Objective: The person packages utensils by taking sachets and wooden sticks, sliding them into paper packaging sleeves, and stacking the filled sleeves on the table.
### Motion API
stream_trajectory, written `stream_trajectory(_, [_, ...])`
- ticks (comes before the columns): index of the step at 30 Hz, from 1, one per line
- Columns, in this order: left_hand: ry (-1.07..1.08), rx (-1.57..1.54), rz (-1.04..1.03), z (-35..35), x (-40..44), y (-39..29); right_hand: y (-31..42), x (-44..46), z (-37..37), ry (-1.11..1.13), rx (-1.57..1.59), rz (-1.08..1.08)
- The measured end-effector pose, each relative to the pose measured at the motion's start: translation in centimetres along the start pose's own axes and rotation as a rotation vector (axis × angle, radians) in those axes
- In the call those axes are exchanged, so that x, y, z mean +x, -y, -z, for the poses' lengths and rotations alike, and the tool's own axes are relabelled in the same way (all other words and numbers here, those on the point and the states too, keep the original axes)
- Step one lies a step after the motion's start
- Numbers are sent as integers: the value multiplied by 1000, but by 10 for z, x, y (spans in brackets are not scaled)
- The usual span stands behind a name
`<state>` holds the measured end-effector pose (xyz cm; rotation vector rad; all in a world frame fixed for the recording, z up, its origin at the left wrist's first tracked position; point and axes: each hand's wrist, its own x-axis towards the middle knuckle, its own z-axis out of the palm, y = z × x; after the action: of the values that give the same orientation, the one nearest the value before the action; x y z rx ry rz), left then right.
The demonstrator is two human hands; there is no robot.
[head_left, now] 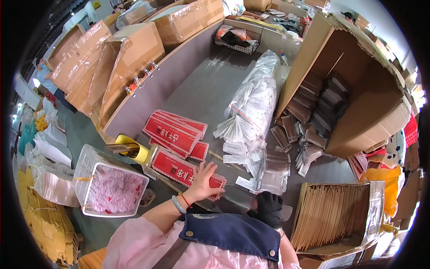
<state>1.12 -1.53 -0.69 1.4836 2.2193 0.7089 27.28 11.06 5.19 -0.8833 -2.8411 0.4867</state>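
My left hand is bare, with a bracelet at the wrist. Its fingers are spread over the right end of a red printed packet with a checked border. Behind that packet lies a stack of similar red packets. My right hand wears a black glove and is curled close to my apron. Clear plastic shows on both sides of the glove, but what the fingers hold is hidden. Beyond it are clear-wrapped packets and white paper-wrapped pieces spilling from a large plastic bag.
A tipped cardboard box holds dark wrapped packets at right. Nearer stands a box of wooden sticks. At left are a yellow container and a white basket of small pink-white packets. A raised wall borders the table.
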Motion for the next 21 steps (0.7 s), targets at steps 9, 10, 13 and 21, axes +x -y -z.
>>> stream_trajectory(9, [-3, -18, -15, 0, -1, 3, 8, 0, -7, -46, -20, 47])
stream_trajectory(10, [7, -14, -10, -1, -1, 2, 9, 0, -7, -48, -21, 50])
stream_trajectory(13, [12, 3, -11, -3, -1, 3, 11, 2, -11, -33, -57, 39])
stream_trajectory(21, [194, 57, -83, 16, 18, 2, 26, 37, -59, -4, 120, 185])
